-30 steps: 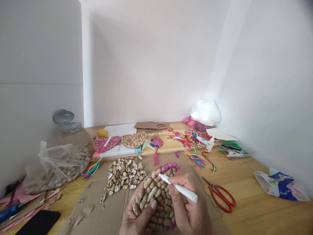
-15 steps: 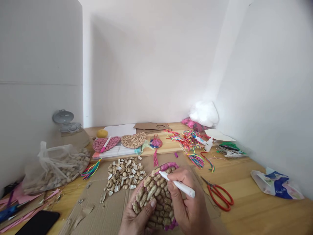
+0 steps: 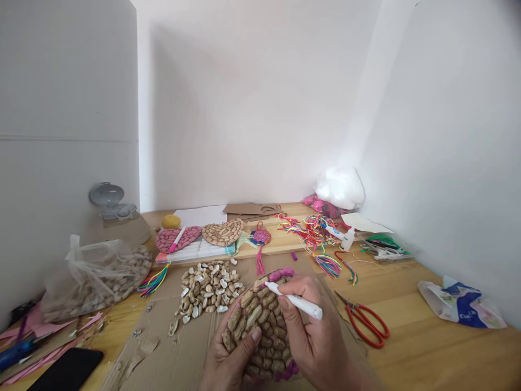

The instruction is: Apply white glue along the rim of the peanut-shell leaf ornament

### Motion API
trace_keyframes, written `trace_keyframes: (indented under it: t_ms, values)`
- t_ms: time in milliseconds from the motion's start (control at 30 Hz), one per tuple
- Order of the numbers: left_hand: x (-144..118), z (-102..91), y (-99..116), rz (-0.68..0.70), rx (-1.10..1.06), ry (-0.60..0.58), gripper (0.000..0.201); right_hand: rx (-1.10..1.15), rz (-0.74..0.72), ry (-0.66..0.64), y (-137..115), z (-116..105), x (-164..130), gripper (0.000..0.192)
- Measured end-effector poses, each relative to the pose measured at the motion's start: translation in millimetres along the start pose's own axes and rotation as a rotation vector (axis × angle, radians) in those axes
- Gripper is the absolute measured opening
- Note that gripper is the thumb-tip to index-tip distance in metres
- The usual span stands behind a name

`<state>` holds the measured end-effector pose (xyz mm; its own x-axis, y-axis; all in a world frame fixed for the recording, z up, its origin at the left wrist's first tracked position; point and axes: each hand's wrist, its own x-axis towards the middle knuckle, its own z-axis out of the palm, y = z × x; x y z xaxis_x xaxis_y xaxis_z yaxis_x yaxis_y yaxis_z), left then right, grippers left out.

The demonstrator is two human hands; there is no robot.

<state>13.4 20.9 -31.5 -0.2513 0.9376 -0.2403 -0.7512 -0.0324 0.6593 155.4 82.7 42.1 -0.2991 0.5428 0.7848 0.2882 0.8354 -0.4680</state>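
My left hand grips the near left edge of a peanut-shell plaque, thumb pressed on the shells. Part of its rim is coloured pink, at the far edge and the near right corner. My right hand holds a white marker like a pen, tip touching the shells near the pink far edge. Both hands are low in the middle of the view, above a sheet of brown cardboard.
A pile of loose peanut shells lies just left of the plaque. Red scissors lie right. A plastic bag of peanuts, black phone, finished shell plaques, coloured threads and glue bottle surround them.
The marker tip has shifted slightly along the plaque's far edge, and my hands and the plaque have moved a little. The view has drifted slightly.
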Motion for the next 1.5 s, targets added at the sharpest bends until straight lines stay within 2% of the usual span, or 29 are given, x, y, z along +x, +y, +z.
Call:
trace_keyframes:
  t_ms: [167,367,567,900,1133,1300,1500]
  values:
    - [-0.7,1.5,1.1,-0.041,-0.015,0.020,0.098,-0.021,0.028,-0.010,2.5,-1.6,3.2,0.010]
    - [-0.9,1.9,1.6,-0.040,-0.033,0.011,0.097,-0.016,-0.006,-0.015,2.6,-1.0,2.7,0.010]
    - [1.3,0.5,0.3,-0.050,-0.044,0.028,0.097,0.030,0.100,-0.055,6.9,-2.8,5.3,0.008]
    - [0.6,3.1,-0.1,-0.052,-0.078,0.045,0.097,0.101,0.175,-0.066,6.7,-4.8,5.6,0.012]
    - [2.2,-0.5,-1.9,-0.043,-0.030,0.039,0.095,0.122,0.182,-0.059,4.0,-6.0,6.6,0.013]
    - [1.0,2.5,-0.5,-0.053,-0.074,0.028,0.100,0.050,0.101,-0.040,3.0,-4.8,8.0,0.011]
    - [0.5,3.3,-0.6,-0.059,-0.080,0.058,0.099,0.092,0.168,-0.051,6.9,-4.7,6.7,0.010]
